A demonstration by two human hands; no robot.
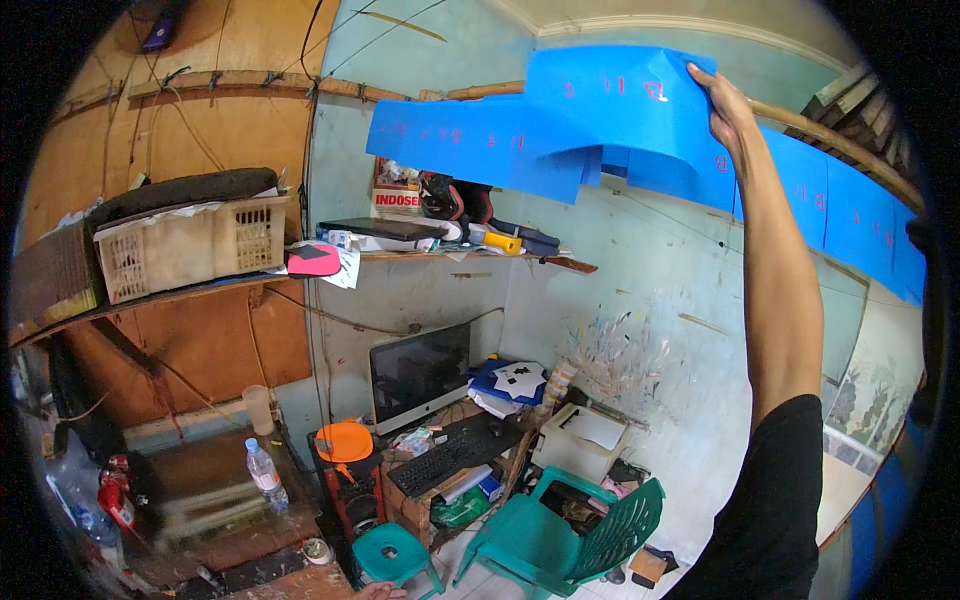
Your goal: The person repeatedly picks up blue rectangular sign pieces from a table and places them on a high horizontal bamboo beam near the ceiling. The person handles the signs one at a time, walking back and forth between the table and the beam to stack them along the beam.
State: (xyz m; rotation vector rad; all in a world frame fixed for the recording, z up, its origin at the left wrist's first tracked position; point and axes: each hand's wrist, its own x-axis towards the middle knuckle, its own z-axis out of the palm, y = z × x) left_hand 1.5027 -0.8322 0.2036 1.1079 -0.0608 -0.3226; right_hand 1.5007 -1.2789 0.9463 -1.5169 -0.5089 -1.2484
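My right hand (pixel 728 108) is raised high on the right, its fingers closed on the top corner of a blue sheet (pixel 620 95) with red handwritten marks. The sheet's lower edge curls and looks blurred. Other blue sheets (pixel 450 140) with similar red marks hang in a row to the left of it, and more blue sheets (pixel 800 190) continue to the right behind my arm. A bamboo pole (pixel 780 115) runs along the wall above them. Only a sliver of my left hand (pixel 382 592) shows at the lower edge, near a green stool (pixel 390 553); what its fingers do is cut off.
Below stand a computer monitor (pixel 420 375), a black keyboard (pixel 455 455), a printer (pixel 580 440) and a green plastic chair (pixel 560 535). A shelf (pixel 440 255) holds mixed items. To the left are a plastic crate (pixel 190 245) and a water bottle (pixel 265 475) on a worn table.
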